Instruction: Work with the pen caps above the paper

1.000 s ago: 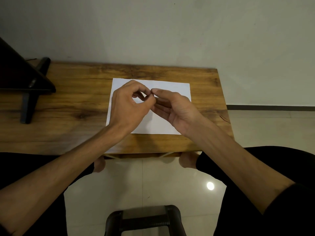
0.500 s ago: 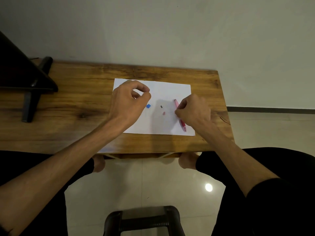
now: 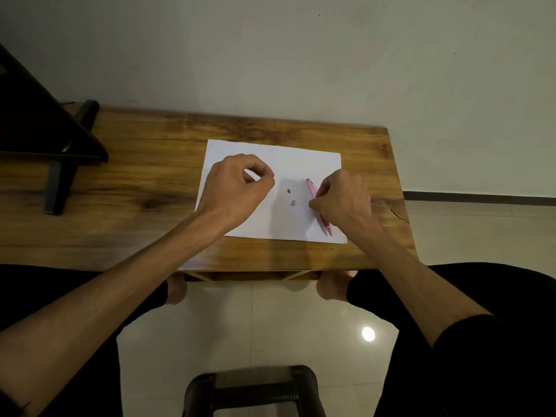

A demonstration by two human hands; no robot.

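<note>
Head view: pink pen (image 3: pixel 313 192) lies near-far — tip nearest.

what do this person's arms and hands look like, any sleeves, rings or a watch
Both forearms are bare from wrist to near the elbow. A dark, black-looking sleeve edge shows only on the right arm, pushed up near the elbow; the left arm shows no sleeve in frame. No watch, ring, bracelet or glove shows on the left hand or the right hand.

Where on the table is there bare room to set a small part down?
Bare wood lies between the black stand and the paper. The paper's middle is crowded: left hand, two small bits, pink pen under the right hand.
</note>
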